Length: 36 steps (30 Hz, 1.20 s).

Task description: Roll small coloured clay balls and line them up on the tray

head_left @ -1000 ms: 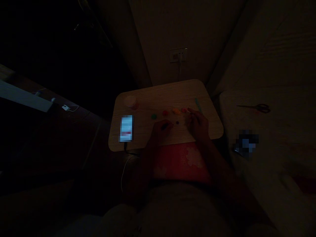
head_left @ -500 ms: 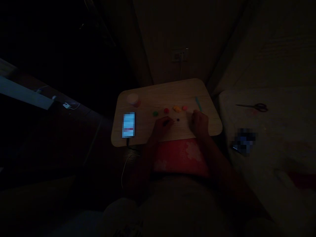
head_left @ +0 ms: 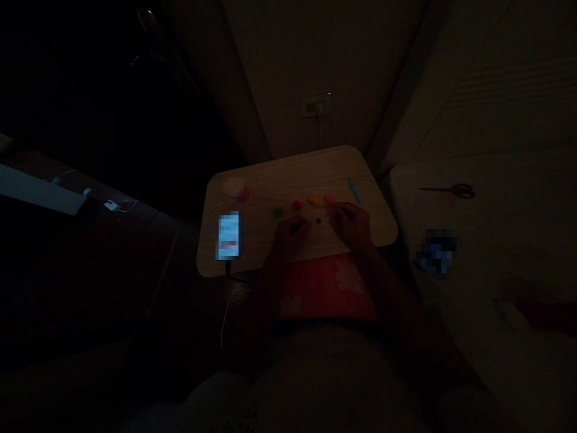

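Note:
In dim light my left hand (head_left: 289,236) rests low over the small wooden table (head_left: 252,240), its fingers closed round something dark that I cannot make out. To its right a small dark lump (head_left: 318,221) lies on the tabletop between my hands. My right hand (head_left: 354,226) is curled, fingers pointing left, close to an orange lump (head_left: 314,201) and a pink lump (head_left: 329,198). Its fingers look pinched together; whatever is in them is too dark to name. A red lump (head_left: 297,205) and a green lump (head_left: 277,212) sit beyond my left hand.
A lit phone (head_left: 228,236) with a cable stands at the table's left, before a pale-lidded tub (head_left: 235,187). A teal strip (head_left: 354,190) lies at the back right. Scissors (head_left: 455,190) and a blurred dark item (head_left: 436,252) are on the pale surface at right.
My right hand has moved left and its fingers now reach toward the orange and pink lumps. My left hand stays near the small dark lump. The camera view has shifted slightly.

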{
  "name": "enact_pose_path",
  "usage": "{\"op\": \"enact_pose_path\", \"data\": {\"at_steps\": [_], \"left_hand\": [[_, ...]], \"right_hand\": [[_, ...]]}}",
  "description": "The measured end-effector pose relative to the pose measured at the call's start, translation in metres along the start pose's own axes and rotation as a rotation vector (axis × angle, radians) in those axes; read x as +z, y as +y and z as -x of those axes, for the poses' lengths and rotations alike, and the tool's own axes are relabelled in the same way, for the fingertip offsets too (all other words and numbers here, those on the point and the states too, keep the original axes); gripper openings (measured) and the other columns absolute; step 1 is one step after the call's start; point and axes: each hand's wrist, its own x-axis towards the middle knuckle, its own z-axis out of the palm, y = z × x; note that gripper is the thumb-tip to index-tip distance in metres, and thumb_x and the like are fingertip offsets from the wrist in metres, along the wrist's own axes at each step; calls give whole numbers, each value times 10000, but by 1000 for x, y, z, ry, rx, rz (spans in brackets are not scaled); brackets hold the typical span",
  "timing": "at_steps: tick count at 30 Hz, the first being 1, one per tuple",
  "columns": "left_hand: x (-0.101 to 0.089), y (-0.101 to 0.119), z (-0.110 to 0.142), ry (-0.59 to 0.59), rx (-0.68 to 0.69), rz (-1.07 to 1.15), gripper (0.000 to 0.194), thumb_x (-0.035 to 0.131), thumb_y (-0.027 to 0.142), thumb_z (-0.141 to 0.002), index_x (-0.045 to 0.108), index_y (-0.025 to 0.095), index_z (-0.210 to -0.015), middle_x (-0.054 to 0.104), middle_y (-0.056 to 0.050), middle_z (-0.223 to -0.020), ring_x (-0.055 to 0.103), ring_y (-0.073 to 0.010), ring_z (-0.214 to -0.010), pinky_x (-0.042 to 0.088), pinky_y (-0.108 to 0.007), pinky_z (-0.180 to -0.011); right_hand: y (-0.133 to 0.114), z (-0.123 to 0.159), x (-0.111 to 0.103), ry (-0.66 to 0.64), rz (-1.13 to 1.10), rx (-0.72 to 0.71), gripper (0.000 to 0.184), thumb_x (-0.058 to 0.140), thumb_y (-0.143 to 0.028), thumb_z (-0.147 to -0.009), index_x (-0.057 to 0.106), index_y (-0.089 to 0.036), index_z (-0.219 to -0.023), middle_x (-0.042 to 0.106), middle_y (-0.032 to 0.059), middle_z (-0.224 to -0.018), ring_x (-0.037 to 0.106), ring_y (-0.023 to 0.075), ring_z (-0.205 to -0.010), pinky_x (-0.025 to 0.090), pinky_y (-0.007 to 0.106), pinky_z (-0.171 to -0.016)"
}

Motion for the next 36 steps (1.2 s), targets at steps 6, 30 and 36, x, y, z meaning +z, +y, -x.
{"op": "enact_pose_path", "data": {"at_steps": [6, 30, 36], "left_hand": [[1, 1, 0, 6, -29, -12, 252, 634, 411, -840, 674, 173, -768, 595, 13, -669, 522, -137, -652, 398, -247, -605], [0, 2, 1, 27, -21, -50, 234, 632, 383, -848, 697, 166, -787, 641, -2, -727, 549, -145, -698, 423, -256, -653], [0, 0, 1, 10, -10, -43, 247, 629, 392, -862, 696, 167, -785, 591, 16, -659, 501, -127, -626, 385, -244, -590]], "right_hand": [[-2, 0, 0, -26, -40, -17, 316, 546, -333, -952, 785, -186, -1099, 724, 52, -873, 625, 131, -596, 533, 273, -561], [-16, 0, -4, -38, 101, -5, 469, 542, -442, -983, 491, -218, -574, 453, -29, -528, 434, 129, -517, 311, 292, -539], [-11, -2, -4, 41, 100, -36, 402, 502, -443, -1008, 473, -228, -670, 467, -31, -609, 443, 142, -602, 333, 290, -580]]}}
